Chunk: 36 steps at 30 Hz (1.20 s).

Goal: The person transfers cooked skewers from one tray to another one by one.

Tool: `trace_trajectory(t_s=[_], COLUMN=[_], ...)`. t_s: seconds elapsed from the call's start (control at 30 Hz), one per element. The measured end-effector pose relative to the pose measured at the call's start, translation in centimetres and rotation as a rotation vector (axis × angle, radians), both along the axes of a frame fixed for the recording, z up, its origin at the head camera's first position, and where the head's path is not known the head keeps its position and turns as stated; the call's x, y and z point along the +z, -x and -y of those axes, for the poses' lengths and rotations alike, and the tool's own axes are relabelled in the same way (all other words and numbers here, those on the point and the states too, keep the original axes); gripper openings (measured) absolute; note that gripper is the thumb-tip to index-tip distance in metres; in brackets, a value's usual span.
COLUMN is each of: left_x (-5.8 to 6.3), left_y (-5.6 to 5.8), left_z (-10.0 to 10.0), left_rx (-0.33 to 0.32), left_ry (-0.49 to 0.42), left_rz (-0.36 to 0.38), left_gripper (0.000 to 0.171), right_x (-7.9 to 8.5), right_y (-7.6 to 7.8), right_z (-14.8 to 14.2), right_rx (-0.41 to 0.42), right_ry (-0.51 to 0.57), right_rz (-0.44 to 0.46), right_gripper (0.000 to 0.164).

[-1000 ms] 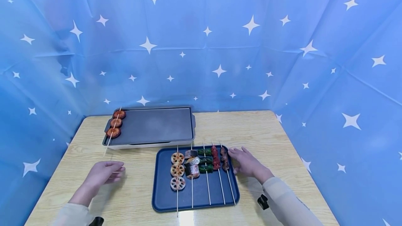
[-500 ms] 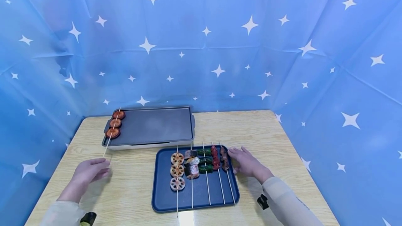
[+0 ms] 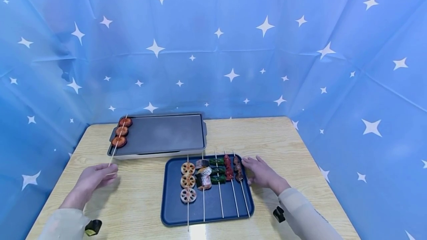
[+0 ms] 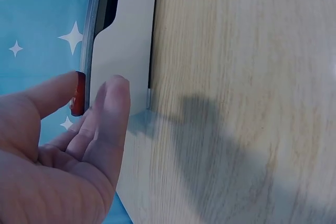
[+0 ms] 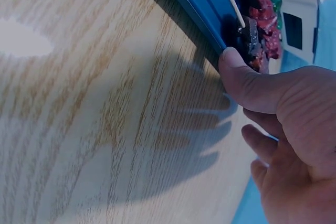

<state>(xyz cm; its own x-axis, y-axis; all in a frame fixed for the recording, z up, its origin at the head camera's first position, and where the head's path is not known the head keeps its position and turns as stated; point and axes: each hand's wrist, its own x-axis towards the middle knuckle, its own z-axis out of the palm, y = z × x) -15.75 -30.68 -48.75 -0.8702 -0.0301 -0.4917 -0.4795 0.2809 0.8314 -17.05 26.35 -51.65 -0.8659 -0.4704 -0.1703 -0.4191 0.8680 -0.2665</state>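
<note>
At the grill's left side lies a skewer of three round reddish-brown slices (image 3: 122, 131), its bare stick pointing toward me. My left hand (image 3: 95, 179) is right at the stick's near end. In the left wrist view, thumb and forefinger of the left hand (image 4: 79, 156) stand apart with a gap between them. My right hand (image 3: 261, 173) is beside the right edge of a blue tray (image 3: 175, 214). Its thumb (image 5: 234, 66) touches the tray rim in the right wrist view, and the other fingers are loosely bent below.
On the tray lie skewers of lotus root slices (image 3: 188, 180), fish pieces (image 3: 203, 173), green peppers (image 3: 218, 170), red meat (image 3: 228, 167) and brown meat (image 3: 238, 169). The flat grill (image 3: 166, 134) stands behind, close to the tray. A starry blue curtain (image 3: 213, 47) hangs behind the wooden table (image 3: 260, 132).
My left hand has moved left and slightly forward, coming to the near end of the skewer's stick. My right hand stays at the tray's edge.
</note>
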Motion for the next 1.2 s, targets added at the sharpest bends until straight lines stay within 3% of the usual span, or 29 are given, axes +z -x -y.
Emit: trace_trajectory(t_s=[0.27, 0.73, 1.07, 1.2], left_x=[0.3, 0.0, 0.1, 0.0], left_y=[0.5, 1.1, 1.1, 1.1], left_z=[-0.2, -0.1, -0.1, 0.0], left_rx=[-0.004, -0.025, -0.034, -0.019], left_ry=[-0.116, -0.214, -0.215, -0.267], left_rz=[-0.021, -0.032, -0.05, -0.066], left_gripper=[0.059, 0.057, 0.053, 0.044], right_x=[0.1, 0.2, 0.3, 0.4], right_y=[0.0, -0.1, -0.2, -0.2], right_z=[0.0, 0.1, 0.2, 0.2], right_rx=[-0.002, -0.003, -0.008, -0.01], right_ry=[-0.007, -0.02, -0.01, -0.013], right_rz=[0.001, 0.008, 0.011, 0.012], right_gripper=[0.075, 0.072, 0.072, 0.072])
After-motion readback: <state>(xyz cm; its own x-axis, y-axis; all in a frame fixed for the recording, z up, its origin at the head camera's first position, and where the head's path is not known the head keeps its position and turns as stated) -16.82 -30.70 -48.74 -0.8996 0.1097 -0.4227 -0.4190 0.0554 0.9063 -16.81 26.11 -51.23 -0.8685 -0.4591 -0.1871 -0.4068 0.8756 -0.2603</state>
